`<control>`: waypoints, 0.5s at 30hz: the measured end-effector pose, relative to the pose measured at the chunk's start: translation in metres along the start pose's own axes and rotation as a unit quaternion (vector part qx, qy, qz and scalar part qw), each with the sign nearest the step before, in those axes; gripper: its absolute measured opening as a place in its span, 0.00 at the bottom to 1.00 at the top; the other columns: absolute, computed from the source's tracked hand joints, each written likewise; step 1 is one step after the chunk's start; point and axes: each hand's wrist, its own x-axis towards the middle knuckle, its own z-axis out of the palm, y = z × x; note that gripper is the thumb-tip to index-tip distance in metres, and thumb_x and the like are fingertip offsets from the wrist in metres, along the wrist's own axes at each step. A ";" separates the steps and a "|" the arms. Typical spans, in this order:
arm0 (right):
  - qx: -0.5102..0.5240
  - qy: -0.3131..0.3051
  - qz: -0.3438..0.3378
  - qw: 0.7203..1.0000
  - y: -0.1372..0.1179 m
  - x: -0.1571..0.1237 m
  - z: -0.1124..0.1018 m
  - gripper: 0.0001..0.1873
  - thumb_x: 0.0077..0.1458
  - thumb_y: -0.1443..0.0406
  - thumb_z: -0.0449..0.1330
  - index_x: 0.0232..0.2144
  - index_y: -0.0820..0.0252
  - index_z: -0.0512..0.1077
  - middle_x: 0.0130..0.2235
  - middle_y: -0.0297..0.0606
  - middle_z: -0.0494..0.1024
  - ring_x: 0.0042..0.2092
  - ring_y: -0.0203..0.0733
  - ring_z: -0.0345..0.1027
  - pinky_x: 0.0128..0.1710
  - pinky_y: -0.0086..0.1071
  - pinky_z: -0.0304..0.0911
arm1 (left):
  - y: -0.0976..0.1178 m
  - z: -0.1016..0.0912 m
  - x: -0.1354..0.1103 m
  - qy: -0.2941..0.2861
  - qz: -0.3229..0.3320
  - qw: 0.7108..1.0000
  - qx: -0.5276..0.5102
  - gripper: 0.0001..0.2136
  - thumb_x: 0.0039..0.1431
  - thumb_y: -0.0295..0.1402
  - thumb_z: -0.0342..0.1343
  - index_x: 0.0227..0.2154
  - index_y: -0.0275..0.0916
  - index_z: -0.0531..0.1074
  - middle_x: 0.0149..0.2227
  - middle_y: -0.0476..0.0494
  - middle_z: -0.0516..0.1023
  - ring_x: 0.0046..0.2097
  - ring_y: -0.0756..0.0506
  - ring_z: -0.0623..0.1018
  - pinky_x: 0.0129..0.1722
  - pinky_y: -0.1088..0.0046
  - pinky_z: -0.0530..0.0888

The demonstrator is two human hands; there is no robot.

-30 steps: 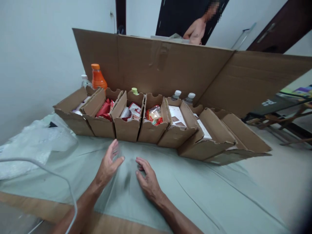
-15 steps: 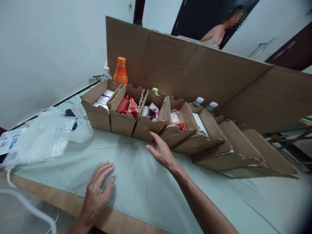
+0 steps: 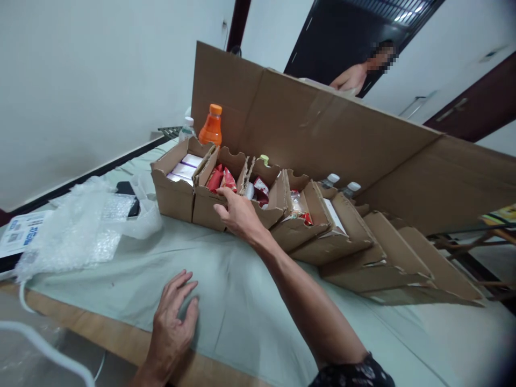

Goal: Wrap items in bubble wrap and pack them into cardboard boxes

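Observation:
My right hand (image 3: pixel 238 214) reaches in front of the second cardboard box (image 3: pixel 206 210) from the left, fingers apart, with nothing in it. Its fingertips are near the box's front rim, below the red packets (image 3: pixel 221 178) inside; whether they touch the rim I cannot tell. Over the green cloth (image 3: pixel 226 290), by the table's front edge, my left hand (image 3: pixel 174 317) is open and holds nothing. White-and-purple cartons (image 3: pixel 184 171) lie in the leftmost box. The third box holds dark red and white packs (image 3: pixel 261 191); the fourth has clear and red packets (image 3: pixel 297 204).
A tall cardboard panel (image 3: pixel 306 123) stands behind the row of boxes. An orange bottle (image 3: pixel 211 127) and clear bottles (image 3: pixel 330 180) stand behind them. Bubble wrap (image 3: pixel 86 226) lies at left near a black object (image 3: pixel 128 194). Another person (image 3: pixel 352 78) is beyond the panel.
My right hand has moved left and forward, from the third box to the second. My left hand stays nearly in place. The view has shifted slightly.

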 end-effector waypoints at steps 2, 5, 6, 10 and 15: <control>-0.014 0.009 0.021 1.000 -0.003 0.002 0.003 0.15 0.66 0.66 0.56 0.52 0.60 0.76 0.40 0.44 0.84 0.44 0.50 0.78 0.46 0.37 0.66 | 0.003 -0.002 -0.001 -0.002 -0.030 0.999 -0.015 0.10 0.63 0.30 0.56 0.45 0.41 0.79 0.53 0.34 0.80 0.56 0.35 0.79 0.54 0.51 0.80; -0.007 0.019 0.036 0.999 -0.012 -0.017 0.006 0.13 0.69 0.66 0.53 0.45 0.56 0.78 0.36 0.40 0.84 0.40 0.46 0.79 0.42 0.33 0.65 | 0.002 -0.005 -0.003 0.024 -0.104 0.993 -0.053 0.16 0.64 0.35 0.56 0.53 0.42 0.74 0.58 0.35 0.76 0.60 0.35 0.76 0.59 0.51 0.76; -0.003 0.023 0.035 0.999 -0.015 -0.031 0.007 0.13 0.69 0.65 0.53 0.44 0.55 0.78 0.34 0.38 0.84 0.38 0.45 0.78 0.40 0.31 0.65 | 0.001 -0.006 -0.004 0.042 -0.132 0.988 -0.073 0.19 0.64 0.37 0.56 0.57 0.42 0.72 0.60 0.35 0.74 0.62 0.35 0.74 0.61 0.52 0.73; 0.064 0.036 -0.002 0.997 -0.027 -0.119 0.006 0.11 0.68 0.64 0.54 0.42 0.53 0.77 0.30 0.33 0.82 0.30 0.40 0.76 0.32 0.28 0.63 | -0.005 -0.014 -0.006 0.118 -0.195 0.959 -0.165 0.29 0.63 0.42 0.58 0.65 0.44 0.62 0.66 0.34 0.67 0.66 0.36 0.70 0.65 0.53 0.68; 0.193 0.066 -0.007 0.979 0.003 -0.235 -0.026 0.11 0.67 0.64 0.55 0.38 0.53 0.77 0.32 0.34 0.83 0.30 0.38 0.76 0.30 0.28 0.66 | 0.005 -0.033 -0.009 0.117 -0.147 0.966 -0.175 0.35 0.60 0.43 0.61 0.68 0.45 0.57 0.69 0.33 0.63 0.69 0.35 0.66 0.67 0.52 0.65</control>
